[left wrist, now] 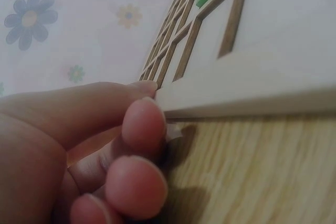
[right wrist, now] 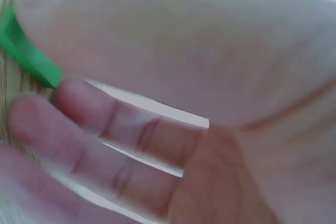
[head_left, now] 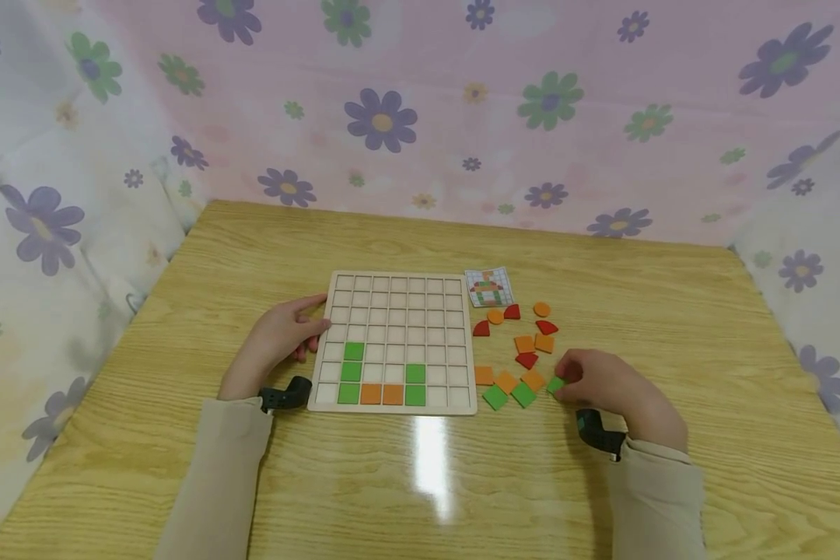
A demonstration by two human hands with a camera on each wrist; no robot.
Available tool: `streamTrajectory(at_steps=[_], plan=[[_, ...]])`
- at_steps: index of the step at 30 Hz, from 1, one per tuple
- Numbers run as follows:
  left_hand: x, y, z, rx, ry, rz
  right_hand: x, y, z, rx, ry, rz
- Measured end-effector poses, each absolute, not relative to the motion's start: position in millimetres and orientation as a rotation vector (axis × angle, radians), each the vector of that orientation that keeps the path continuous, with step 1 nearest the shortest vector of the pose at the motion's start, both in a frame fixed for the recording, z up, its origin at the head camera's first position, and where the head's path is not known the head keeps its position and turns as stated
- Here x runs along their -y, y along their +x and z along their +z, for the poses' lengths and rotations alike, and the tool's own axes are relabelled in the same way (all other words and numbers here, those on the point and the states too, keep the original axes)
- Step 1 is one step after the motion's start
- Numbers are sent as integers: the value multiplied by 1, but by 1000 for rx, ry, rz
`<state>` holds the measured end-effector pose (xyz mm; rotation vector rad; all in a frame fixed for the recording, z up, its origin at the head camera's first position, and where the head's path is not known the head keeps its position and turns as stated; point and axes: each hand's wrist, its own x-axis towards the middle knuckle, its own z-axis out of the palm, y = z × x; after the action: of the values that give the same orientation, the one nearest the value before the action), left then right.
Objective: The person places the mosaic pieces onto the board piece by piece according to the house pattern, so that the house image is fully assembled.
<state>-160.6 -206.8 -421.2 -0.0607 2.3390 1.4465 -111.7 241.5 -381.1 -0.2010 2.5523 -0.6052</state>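
Note:
A pale wooden grid board [head_left: 396, 341] lies on the table, with several green and two orange square tiles in its lower rows. My left hand [head_left: 278, 340] rests at the board's left edge [left wrist: 247, 95], its curled fingertips [left wrist: 147, 124] pressed against the rim. To the right of the board, my right hand [head_left: 602, 383] pinches a green square tile [head_left: 556, 384] just above the table; in the right wrist view the green tile [right wrist: 26, 51] shows between thumb and fingers. Loose orange, red and green tiles [head_left: 518, 365] lie between the board and this hand.
A small pattern card [head_left: 489, 287] lies by the board's top right corner. The wooden table [head_left: 672, 327] is walled on three sides by flowered cloth [head_left: 420, 109]. Two green tiles [head_left: 509, 396] sit nearest the front.

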Motion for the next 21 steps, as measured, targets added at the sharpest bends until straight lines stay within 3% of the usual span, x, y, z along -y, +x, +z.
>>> streamTrajectory(at_steps=[21], plan=[[207, -163, -423, -2396, -41, 1347, -246, -117, -379, -2557, -207, -654]])
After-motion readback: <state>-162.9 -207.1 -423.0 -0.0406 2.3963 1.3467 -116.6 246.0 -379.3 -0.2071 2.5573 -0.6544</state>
